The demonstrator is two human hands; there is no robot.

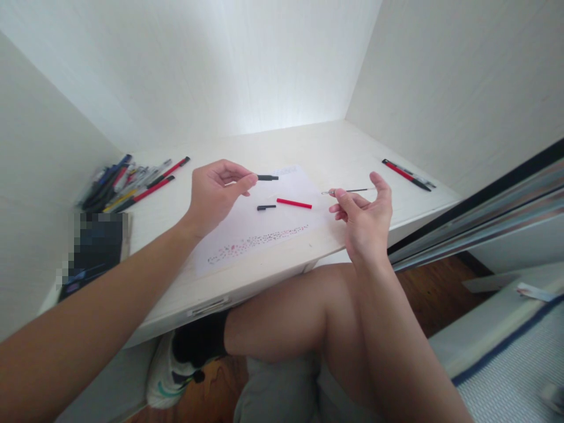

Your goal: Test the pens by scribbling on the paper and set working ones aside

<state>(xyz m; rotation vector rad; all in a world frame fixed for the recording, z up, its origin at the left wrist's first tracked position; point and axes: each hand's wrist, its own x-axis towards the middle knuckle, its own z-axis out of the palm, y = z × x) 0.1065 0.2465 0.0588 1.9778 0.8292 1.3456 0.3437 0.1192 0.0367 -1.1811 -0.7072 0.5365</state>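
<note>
Between thumb and fingers, my left hand (222,191) pinches a black pen grip section (268,177), its free end pointing right. My right hand (363,214) holds a thin ink refill (359,190) with a spring around its left end; its little finger sticks up. Both hands are above the desk, apart from each other. Below them, a red pen barrel (294,204) and a black pen cap (266,207) lie on a white paper sheet (286,220) marked with rows of black and red marks.
At the left is a pile of pens (127,182), with a dark flat object (99,247) in front. A red and black pen (406,175) and a clear one lie at the right. The white desk (317,138) meets walls at the back and sides. My legs are below its front edge.
</note>
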